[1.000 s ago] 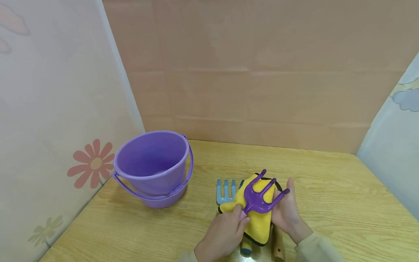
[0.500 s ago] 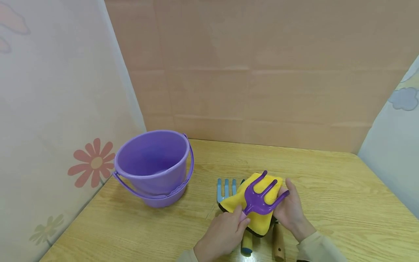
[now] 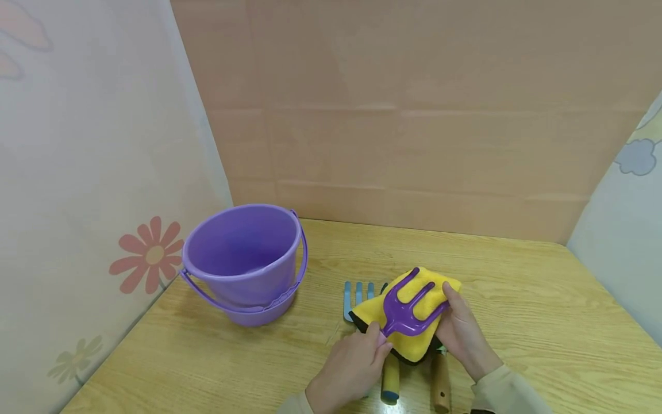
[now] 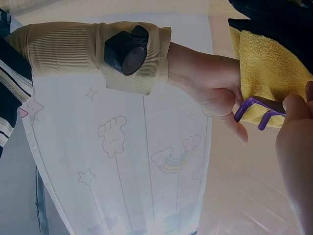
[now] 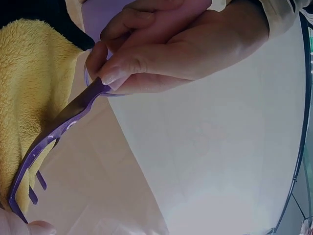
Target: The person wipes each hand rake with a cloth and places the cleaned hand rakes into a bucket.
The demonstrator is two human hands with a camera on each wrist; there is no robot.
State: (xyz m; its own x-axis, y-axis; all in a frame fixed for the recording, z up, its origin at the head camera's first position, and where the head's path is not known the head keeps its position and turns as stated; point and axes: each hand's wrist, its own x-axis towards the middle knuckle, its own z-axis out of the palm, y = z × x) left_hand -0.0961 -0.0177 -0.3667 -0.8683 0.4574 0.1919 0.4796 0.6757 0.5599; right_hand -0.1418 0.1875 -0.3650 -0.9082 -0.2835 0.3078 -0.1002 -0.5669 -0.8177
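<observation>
We're prob. wiping the purple fork [image 3: 401,317] over the desk [image 3: 543,322]: L hand [image 3: 345,369] gripping its handle [image 5: 168,28], R hand [image 3: 462,334] holding the yellow cloth [image 3: 414,347] behind its tines [image 3: 423,292]; next move's prob. needing firm rubbing.

Head view, lower half: purple fork [image 3: 405,319], handle mostly hidden by left hand [image 3: 349,365]; blue rake [image 3: 347,302], lower part behind yellow cloth [image 3: 414,346]; right hand [image 3: 462,330], most fingers hidden from us.
</observation>
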